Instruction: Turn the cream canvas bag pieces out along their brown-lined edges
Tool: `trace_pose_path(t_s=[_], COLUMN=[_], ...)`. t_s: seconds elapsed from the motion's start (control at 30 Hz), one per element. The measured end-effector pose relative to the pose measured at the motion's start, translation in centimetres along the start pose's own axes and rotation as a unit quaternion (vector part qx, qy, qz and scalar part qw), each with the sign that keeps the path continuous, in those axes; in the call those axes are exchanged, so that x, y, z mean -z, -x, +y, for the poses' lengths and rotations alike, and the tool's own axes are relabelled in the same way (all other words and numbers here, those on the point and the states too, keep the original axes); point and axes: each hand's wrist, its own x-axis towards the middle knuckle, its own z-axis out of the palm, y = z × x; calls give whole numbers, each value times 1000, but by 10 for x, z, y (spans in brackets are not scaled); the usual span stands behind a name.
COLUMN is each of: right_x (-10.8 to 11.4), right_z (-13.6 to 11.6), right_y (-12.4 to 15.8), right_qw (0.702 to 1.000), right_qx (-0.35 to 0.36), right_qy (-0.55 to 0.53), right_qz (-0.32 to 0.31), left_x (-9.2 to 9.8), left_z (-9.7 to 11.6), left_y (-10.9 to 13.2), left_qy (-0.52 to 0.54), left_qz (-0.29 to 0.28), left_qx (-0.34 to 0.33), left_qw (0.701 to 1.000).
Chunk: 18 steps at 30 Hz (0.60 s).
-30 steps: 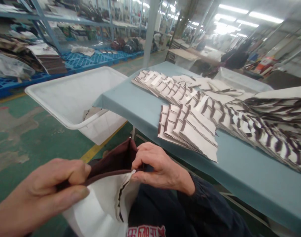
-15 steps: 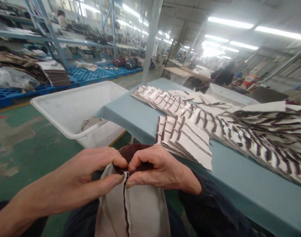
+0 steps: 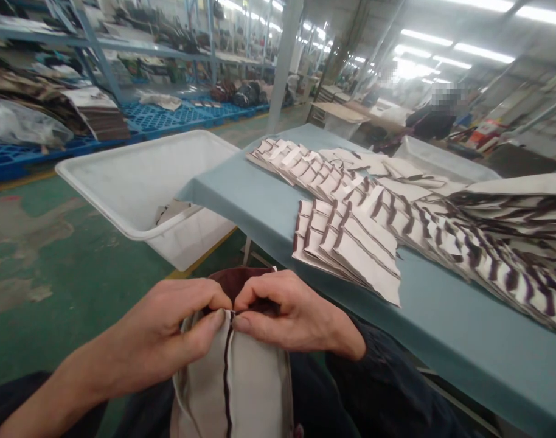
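Note:
My left hand [image 3: 168,322] and my right hand [image 3: 291,316] pinch the top edge of a cream fabric bag [image 3: 232,389] from either side, their fingertips almost meeting at its dark brown seam. A maroon lining [image 3: 241,283] shows at the bag's mouth behind my fingers. The bag hangs upright in front of my lap, its lower end cut off by the frame. To the right, overlapping rows of cream pieces with dark stripes [image 3: 346,243] lie fanned out on the table.
A blue-grey covered table [image 3: 465,328] runs along my right. A white plastic tub [image 3: 136,182] with some cut pieces inside stands at its left end. Blue pallets [image 3: 168,115] and loaded metal shelves [image 3: 100,48] lie beyond. A co-worker [image 3: 433,118] stands far off.
My hands have come together from apart, closing the bag's open mouth and bringing its seam to the middle. The bag now hangs upright instead of splayed and tilted.

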Motion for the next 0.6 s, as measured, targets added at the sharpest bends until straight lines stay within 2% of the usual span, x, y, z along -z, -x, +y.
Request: trace_pose_path(t_s=[0.13, 0.27, 0.37, 0.47, 0.6], right_x=[-5, -10, -13, -16, -20], right_z=[0, 1, 5, 12, 15], right_y=[2, 3, 3, 4, 7], right_qw=[999, 990, 988, 990, 984], right_qx=[-11, -7, 8, -11, -33], right_qy=[34, 125, 125, 123, 166], right_qz=[12, 61, 88, 75, 56], left_x=[-6, -1, 5, 5, 1], left_z=[-3, 7, 14, 13, 4], left_y=[4, -5, -14, -14, -1], left_qy=[5, 12, 4, 11, 10], left_qz=[-10, -43, -69, -90, -87], left_qx=[55, 67, 69, 77, 95], left_qw=[998, 997, 995, 993, 992])
